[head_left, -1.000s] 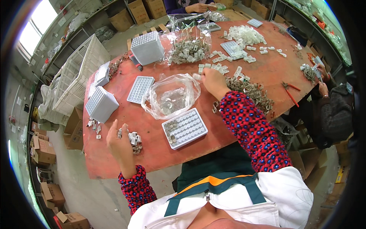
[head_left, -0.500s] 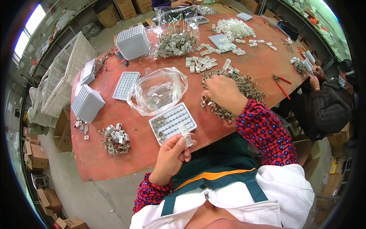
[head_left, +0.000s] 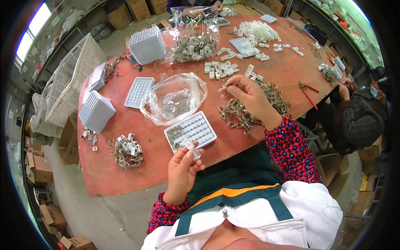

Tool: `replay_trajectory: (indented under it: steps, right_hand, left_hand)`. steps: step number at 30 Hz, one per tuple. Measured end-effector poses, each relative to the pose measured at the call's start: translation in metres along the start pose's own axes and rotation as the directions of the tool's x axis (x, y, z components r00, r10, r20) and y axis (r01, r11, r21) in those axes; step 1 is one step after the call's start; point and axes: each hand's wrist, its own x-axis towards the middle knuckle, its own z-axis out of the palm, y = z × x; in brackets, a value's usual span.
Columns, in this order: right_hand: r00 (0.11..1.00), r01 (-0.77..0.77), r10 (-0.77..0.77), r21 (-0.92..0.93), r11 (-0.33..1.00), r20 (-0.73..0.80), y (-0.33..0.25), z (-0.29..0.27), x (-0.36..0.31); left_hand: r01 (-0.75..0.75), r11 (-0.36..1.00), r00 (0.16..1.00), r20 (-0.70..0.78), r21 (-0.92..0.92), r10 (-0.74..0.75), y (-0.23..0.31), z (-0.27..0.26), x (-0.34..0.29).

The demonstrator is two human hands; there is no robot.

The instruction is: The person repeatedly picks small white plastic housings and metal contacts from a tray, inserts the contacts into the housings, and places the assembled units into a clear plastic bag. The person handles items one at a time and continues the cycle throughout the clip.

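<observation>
Between the thumb and fingers of my left hand [head_left: 182, 173] is a small white plastic housing [head_left: 190, 144], held over the near edge of a white tray [head_left: 205, 144]. The tray has rows of round pockets, some filled with small grey discs [head_left: 174, 134]. My right hand [head_left: 251, 96] hovers above a heap of small metal clips [head_left: 236, 114], thumb and fingers pinched together. What lies in that pinch is too small to make out. An open clear plastic bag [head_left: 196, 89] with more discs sits behind the tray.
White housings [head_left: 218, 70] lie beyond the clips, with red-handled pliers [head_left: 308, 93] to the right. Left stand stacked trays [head_left: 96, 112] and a housing-and-clip pile [head_left: 127, 153]. A filled clear bag [head_left: 193, 48] is farther back. A co-worker [head_left: 360, 110] sits at the right.
My right hand has lifted off the clip heap, its fingers now pinched. My left hand has shifted slightly left, and the housing in it has tilted.
</observation>
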Motion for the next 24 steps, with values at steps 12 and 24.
replay_trajectory:
  steps: [12,24]
  right_hand:
    - [0.839,0.530,-0.334,-0.506,0.680,0.431,-0.017,0.056,-0.048]
    - [0.721,0.686,-0.438,-0.468,0.556,0.537,-0.006,0.060,-0.058]
  left_hand:
    - [0.002,0.993,1.000,0.025,0.115,-0.005,0.002,0.012,0.007]
    - [0.003,0.960,1.000,0.013,0.279,-0.007,-0.005,0.018,0.011]
